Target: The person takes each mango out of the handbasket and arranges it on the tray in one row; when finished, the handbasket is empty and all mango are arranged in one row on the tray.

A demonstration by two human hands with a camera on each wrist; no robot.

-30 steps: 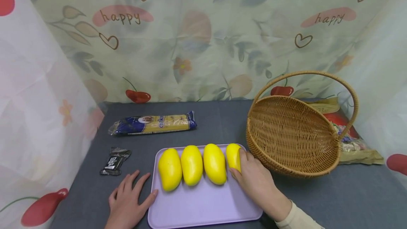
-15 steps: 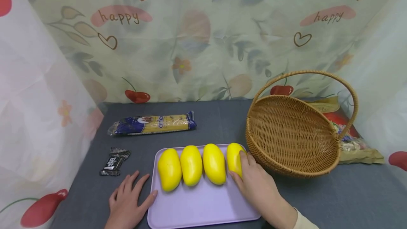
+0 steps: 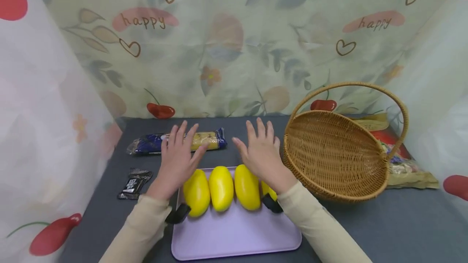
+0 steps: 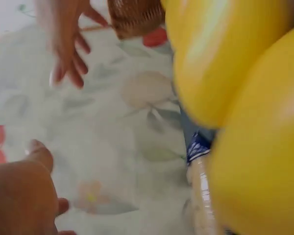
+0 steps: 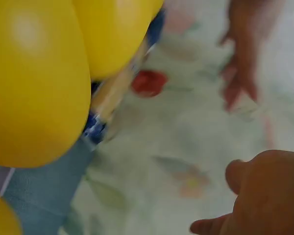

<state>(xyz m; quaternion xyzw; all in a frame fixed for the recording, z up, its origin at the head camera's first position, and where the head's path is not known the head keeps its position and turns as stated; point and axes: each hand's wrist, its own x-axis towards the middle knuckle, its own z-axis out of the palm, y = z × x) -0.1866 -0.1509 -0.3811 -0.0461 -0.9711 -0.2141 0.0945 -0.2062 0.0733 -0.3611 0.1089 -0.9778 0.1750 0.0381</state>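
Note:
Several yellow mangoes (image 3: 221, 188) lie side by side in a row along the far half of a lilac tray (image 3: 235, 236). My left hand (image 3: 177, 159) is raised over the tray's far left corner, fingers spread, holding nothing. Level with it, my right hand (image 3: 264, 152) hovers over the far right part, its fingers also spread and bare. The right forearm partly covers the rightmost mango (image 3: 268, 190). Mangoes (image 4: 255, 122) loom large and close in the left wrist view. In the right wrist view, mangoes (image 5: 34, 88) fill the upper left.
A wicker basket (image 3: 336, 155) with a tall handle tilts toward me at the right, with a colourful bag (image 3: 413, 177) behind it. Behind the tray lies a spaghetti pack (image 3: 210, 140), partly covered by the left hand. A small black wrapped snack (image 3: 134, 184) sits at the left.
My right hand has let go of the rightmost mango and lifted up and away. The left hand has risen off the table beside the tray, forward and right.

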